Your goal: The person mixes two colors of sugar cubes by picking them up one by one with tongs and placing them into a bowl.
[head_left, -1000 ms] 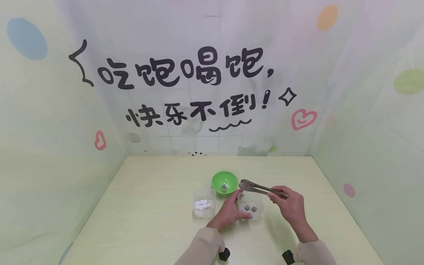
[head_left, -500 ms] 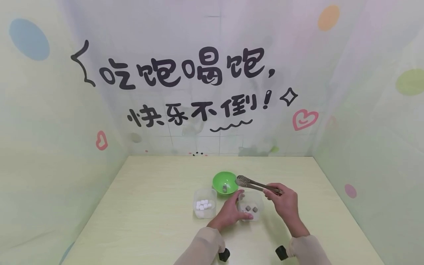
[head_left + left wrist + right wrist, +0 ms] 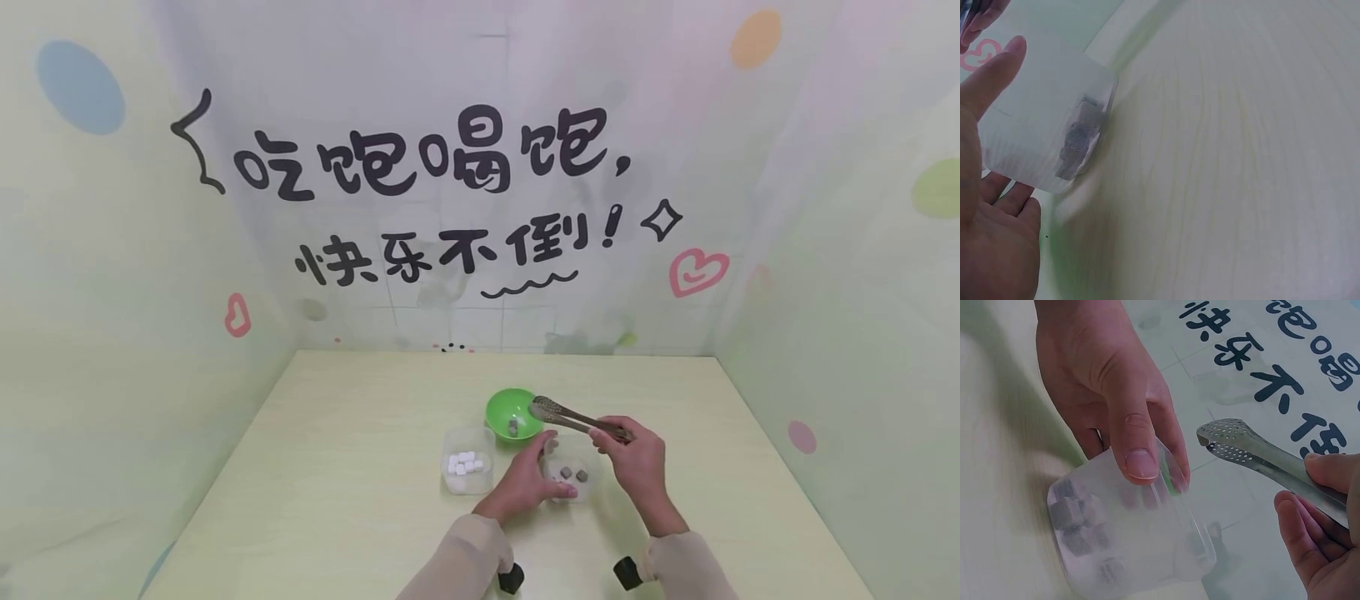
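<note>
Tongs [image 3: 1288, 464] now nearer the green bowl [image 3: 504, 407]

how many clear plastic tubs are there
2: the white-cube tub stands on the table, left of the left hand; the grey-cube tub is gripped by that hand.

Metal tongs [image 3: 1291, 464] slant, perforated tips seen against the green bowl [image 3: 504, 404]'s right rim, and a clear tub [image 3: 1147, 550] of grey cubes [image 3: 566, 472] sits front-right of it.
</note>
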`<state>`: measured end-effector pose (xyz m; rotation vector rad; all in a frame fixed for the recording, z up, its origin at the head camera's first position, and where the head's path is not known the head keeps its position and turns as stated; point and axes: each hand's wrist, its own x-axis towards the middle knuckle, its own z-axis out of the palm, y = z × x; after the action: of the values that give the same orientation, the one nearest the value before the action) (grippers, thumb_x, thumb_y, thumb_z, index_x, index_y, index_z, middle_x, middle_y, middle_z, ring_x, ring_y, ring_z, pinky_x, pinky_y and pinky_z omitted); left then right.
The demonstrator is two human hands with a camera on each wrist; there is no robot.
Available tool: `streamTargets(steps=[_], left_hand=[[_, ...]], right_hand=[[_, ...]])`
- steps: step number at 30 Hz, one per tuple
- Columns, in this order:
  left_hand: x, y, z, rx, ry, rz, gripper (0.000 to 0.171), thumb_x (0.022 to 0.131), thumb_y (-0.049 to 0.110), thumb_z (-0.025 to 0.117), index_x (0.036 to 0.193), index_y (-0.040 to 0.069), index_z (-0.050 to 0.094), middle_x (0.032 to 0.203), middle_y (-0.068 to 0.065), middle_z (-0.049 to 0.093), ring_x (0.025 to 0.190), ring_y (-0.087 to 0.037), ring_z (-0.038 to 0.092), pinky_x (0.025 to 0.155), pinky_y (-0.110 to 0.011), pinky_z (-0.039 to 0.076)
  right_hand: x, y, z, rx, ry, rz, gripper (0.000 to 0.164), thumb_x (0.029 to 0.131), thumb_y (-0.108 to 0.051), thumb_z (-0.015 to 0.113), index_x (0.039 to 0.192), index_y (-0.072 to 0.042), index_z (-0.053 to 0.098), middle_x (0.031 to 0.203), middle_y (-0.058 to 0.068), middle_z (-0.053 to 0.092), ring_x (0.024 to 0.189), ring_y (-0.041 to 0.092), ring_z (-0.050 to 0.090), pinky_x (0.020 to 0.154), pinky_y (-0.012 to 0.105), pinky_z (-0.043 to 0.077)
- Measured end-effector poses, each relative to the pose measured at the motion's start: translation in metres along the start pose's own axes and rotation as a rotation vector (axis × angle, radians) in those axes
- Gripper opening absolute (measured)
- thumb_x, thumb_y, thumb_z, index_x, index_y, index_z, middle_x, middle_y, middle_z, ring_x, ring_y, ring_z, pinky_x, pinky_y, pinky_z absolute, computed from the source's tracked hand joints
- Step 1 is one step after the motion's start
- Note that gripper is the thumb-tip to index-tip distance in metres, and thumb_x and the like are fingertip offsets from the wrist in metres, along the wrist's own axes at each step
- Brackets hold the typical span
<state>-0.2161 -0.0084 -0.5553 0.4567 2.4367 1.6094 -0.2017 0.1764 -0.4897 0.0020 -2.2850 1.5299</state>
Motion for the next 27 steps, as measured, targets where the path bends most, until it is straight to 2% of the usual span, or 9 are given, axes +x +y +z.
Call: streamTargets(steps=[9, 19, 27], left_hand=[[0.001, -0.001, 0.001, -0.001, 0.0, 0.006, 0.099, 0.07, 0.033, 0.088, 0.151, 0.018, 0.033, 0.149, -0.008, 0.042, 0.136, -0.03, 0.039, 0.111, -0.048, 0.031], [0.001, -0.003, 0.001, -0.01, -0.002, 0.011, 0.098, 0.069, 0.033, 0.088, 0.15, 0.024, 0.033, 0.149, -0.008, 0.042, 0.136, -0.032, 0.038, 0.111, -0.05, 0.031], [0.002, -0.005, 0.002, -0.012, 0.0, 0.012, 0.099, 0.069, 0.032, 0.088, 0.151, 0.02, 0.033, 0.149, -0.008, 0.042, 0.136, -0.031, 0.037, 0.111, -0.05, 0.03]], right_hand=[[0.0, 0.001, 0.002, -0.008, -0.016, 0.016, 0.019, 0.082, -0.006, 0.078, 0.097, 0.004, 0.071, 0.077, 0.013, 0.072, 0.06, 0.012, 0.066, 0.051, 0.019, 0.05], [-0.003, 0.001, -0.008, -0.04, -0.021, 0.03, 0.021, 0.082, -0.008, 0.078, 0.098, 0.003, 0.071, 0.079, 0.013, 0.072, 0.064, 0.014, 0.068, 0.055, 0.019, 0.052], [-0.007, 0.003, -0.016, -0.033, -0.024, 0.024, 0.02, 0.082, -0.01, 0.079, 0.096, 0.001, 0.071, 0.076, 0.01, 0.072, 0.062, 0.011, 0.066, 0.054, 0.02, 0.051]])
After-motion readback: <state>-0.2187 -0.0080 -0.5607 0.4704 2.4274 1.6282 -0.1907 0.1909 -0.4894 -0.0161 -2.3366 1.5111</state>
